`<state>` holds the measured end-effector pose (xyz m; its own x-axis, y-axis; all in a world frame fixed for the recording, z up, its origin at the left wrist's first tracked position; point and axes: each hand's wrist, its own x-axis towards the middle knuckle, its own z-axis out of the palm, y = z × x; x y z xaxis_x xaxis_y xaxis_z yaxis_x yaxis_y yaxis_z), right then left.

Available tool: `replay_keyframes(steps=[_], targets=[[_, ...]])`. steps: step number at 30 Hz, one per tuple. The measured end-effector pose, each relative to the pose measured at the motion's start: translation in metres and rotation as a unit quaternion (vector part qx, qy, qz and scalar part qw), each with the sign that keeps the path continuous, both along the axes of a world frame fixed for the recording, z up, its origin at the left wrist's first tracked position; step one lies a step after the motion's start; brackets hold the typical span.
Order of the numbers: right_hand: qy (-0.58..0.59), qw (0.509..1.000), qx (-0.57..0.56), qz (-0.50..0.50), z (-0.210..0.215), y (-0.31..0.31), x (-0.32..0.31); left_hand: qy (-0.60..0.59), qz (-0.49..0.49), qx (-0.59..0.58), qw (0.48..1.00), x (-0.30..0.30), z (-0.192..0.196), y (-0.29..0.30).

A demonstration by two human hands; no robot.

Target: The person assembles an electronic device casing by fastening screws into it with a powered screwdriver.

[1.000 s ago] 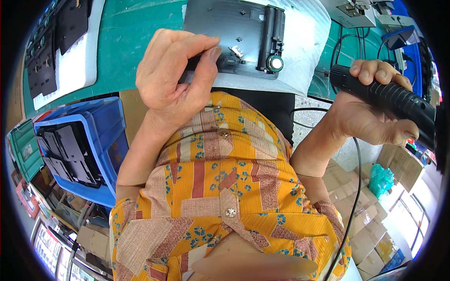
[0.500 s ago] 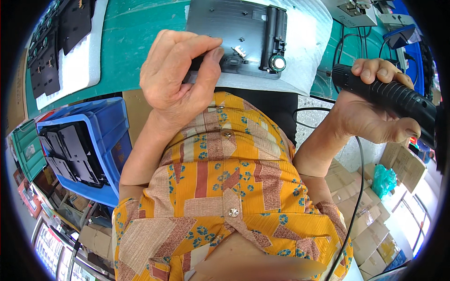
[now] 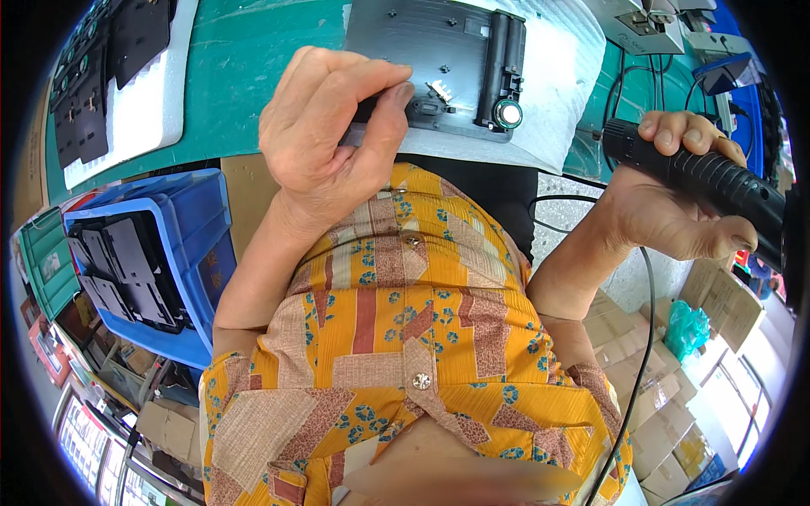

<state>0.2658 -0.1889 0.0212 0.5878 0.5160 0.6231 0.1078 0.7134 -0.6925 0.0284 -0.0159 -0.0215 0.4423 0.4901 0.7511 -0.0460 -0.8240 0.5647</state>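
Observation:
A black plastic panel (image 3: 422, 42) lies on a white foam sheet (image 3: 557, 76) in front of me. Along its right side runs a tubular part ending in a round silver-rimmed piece (image 3: 507, 114). A small pale metal-looking piece (image 3: 440, 91) sits on the panel near its front edge. Over the panel's left front corner is my left hand (image 3: 337, 126), thumb and forefinger pinched together; anything between the tips is too small to make out. My right hand (image 3: 679, 190) is wrapped round a black corded electric screwdriver (image 3: 717, 177) with a ribbed body, held up at the right.
A green mat (image 3: 253, 51) covers the table. At the left, black panels (image 3: 80, 118) rest on white foam (image 3: 164, 110). Below stands a blue crate (image 3: 198, 244) with black parts. Cables and a grey box (image 3: 645, 34) occupy the back right; cartons (image 3: 650, 379) stand lower right.
The panel and my left hand appear slightly farther right, with the whole view shifted a little. The left-hand pinch and the right-hand grip on the electric screwdriver look the same.

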Motion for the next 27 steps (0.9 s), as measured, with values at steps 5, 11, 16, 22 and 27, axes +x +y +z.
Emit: replay_keyframes(steps=[5, 11, 16, 22, 27], targets=[[-0.006, 1.000, -0.004, -0.001, 0.0000, 0.0012, 0.0009, -0.003, 0.004, -0.003, 1.000, 0.0003, -0.0001, -0.0003], [0.027, 0.999, -0.017, 0.000, 0.0029, -0.0006, -0.0033, -0.026, 0.007, 0.026, 0.999, 0.0017, -0.0048, 0.0058], [0.024, 0.999, -0.030, -0.018, 0.0041, -0.0029, -0.0012, 0.016, -0.019, 0.008, 1.000, -0.0065, -0.0034, 0.0043], [0.034, 0.999, -0.032, -0.006, 0.0051, -0.0038, -0.0003, 0.013, -0.021, 0.010, 1.000, -0.0073, -0.0038, 0.0039], [0.013, 0.999, -0.035, 0.006, 0.0041, -0.0039, 0.0029, 0.019, -0.026, 0.010, 0.999, -0.0075, -0.0033, 0.0020]])
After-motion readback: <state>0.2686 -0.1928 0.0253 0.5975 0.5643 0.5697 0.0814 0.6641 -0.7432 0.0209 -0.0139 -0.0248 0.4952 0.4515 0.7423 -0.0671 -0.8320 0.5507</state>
